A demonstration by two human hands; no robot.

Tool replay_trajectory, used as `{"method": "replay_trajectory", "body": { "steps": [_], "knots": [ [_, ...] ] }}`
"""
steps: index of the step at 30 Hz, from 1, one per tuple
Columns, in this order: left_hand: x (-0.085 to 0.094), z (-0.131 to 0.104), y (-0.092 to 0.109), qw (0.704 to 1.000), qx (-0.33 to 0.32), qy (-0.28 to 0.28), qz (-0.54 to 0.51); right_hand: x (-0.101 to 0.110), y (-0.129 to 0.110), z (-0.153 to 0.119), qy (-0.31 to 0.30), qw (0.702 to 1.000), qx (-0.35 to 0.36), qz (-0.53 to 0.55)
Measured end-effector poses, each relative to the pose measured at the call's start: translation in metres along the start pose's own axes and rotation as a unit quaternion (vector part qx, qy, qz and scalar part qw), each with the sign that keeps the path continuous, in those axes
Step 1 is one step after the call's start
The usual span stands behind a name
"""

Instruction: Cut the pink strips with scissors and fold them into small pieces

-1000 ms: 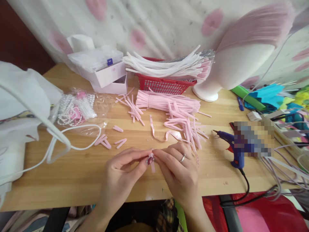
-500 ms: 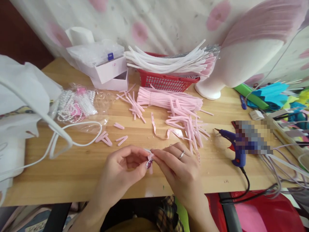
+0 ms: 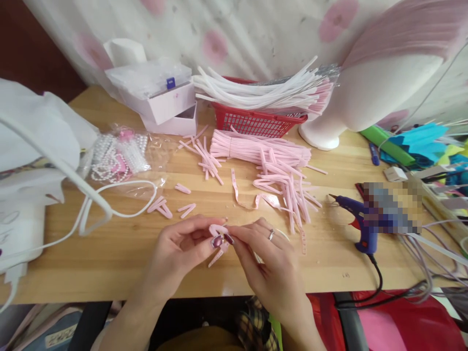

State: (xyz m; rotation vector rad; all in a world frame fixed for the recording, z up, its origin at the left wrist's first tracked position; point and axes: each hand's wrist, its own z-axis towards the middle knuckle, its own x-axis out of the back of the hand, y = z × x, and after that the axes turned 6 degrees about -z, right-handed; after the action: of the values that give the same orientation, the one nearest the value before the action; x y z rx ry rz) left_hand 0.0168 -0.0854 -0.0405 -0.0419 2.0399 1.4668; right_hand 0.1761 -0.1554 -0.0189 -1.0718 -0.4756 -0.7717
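Note:
Near the table's front edge, my left hand [image 3: 183, 246] pinches a bent pink pipe cleaner [image 3: 218, 228] between thumb and fingers. The fingertips of my right hand [image 3: 268, 251], which wears a ring, close on the other side of the same piece. Below the fingertips hangs a short pale pink strip [image 3: 215, 258] that seems to carry printed marks. Just beyond the hands lie short folded pipe cleaner pieces [image 3: 187, 210], a pink measuring tape [image 3: 236, 190] and a heap of bent pink pipe cleaners [image 3: 288, 187].
Behind lie a pink pipe cleaner bundle [image 3: 256, 148] and a red basket [image 3: 252, 122] of white ones. A blue glue gun [image 3: 360, 219] with its cord is at right. Bagged beads [image 3: 120, 153], a white cable [image 3: 133, 184] and boxes [image 3: 171, 105] are left; a mannequin head [image 3: 387, 92] stands behind.
The pink pipe cleaner between my fingers now shows as a curved loop, with the strip hanging to its lower left. My hands have shifted slightly; the view has moved a little.

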Motion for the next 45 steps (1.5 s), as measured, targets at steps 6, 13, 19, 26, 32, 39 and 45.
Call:
{"method": "replay_trajectory", "body": {
  "steps": [6,13,19,26,32,39,45],
  "knots": [
    [0.004,0.002,-0.003,0.999,-0.040,-0.020,-0.019,-0.002,-0.003,-0.001,-0.014,0.999,-0.003,0.037],
    [0.006,0.000,-0.001,0.999,-0.042,0.012,-0.005,0.005,-0.003,-0.004,-0.065,0.992,-0.005,0.108],
    [0.003,0.000,-0.005,0.998,-0.054,0.031,0.022,-0.001,-0.004,-0.001,-0.029,0.997,-0.028,0.066],
    [0.009,0.001,0.001,0.994,-0.086,-0.035,0.061,0.005,0.003,-0.001,-0.077,0.995,-0.024,0.063],
    [0.014,0.002,0.004,0.990,-0.062,-0.073,0.100,0.016,0.009,0.001,-0.084,0.991,-0.003,0.102],
    [0.029,0.002,-0.003,0.995,-0.029,0.085,0.047,0.059,0.025,-0.032,-0.118,0.982,-0.097,-0.109],
    [0.023,0.005,-0.007,0.991,0.023,0.130,0.003,0.046,0.034,-0.053,-0.166,0.947,-0.125,-0.245]
  ]
}}
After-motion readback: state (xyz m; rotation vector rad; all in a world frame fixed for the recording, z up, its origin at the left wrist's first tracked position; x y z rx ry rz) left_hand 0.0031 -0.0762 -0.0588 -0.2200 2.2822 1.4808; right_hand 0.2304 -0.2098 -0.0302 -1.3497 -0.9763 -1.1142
